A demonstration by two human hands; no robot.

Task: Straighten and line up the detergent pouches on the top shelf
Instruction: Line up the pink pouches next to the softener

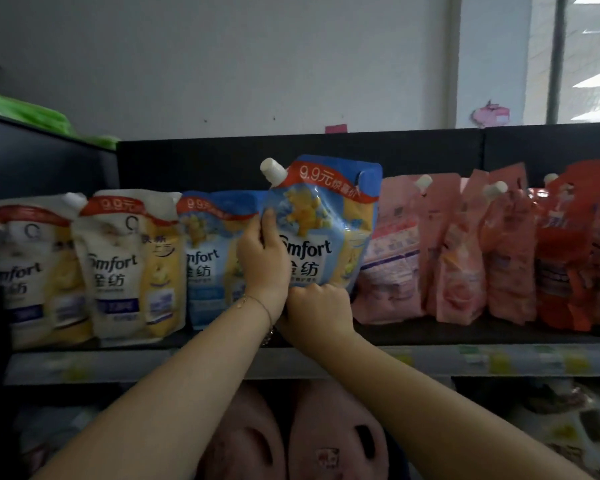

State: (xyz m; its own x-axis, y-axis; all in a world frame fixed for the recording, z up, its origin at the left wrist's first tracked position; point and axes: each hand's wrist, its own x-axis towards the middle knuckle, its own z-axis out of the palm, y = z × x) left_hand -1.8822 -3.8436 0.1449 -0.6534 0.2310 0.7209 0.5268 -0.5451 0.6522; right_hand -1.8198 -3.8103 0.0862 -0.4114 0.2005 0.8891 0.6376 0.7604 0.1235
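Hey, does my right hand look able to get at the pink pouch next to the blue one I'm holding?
Likely yes, once freed: the right hand grips the bottom of the raised blue pouch. The pink pouch stands right beside it, front uncovered, nothing between.

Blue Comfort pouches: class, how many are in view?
2. The raised pouch is gripped by the left hand and right hand; the standing pouch is just left of it. Others may hide behind.

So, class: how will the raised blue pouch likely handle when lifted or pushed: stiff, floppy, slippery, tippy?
Probably floppy: the blue pouch looks creased, and the left hand and right hand both grip it. Possibly slippery: its film glints. Likely tippy: neighbouring pink pouches lean.
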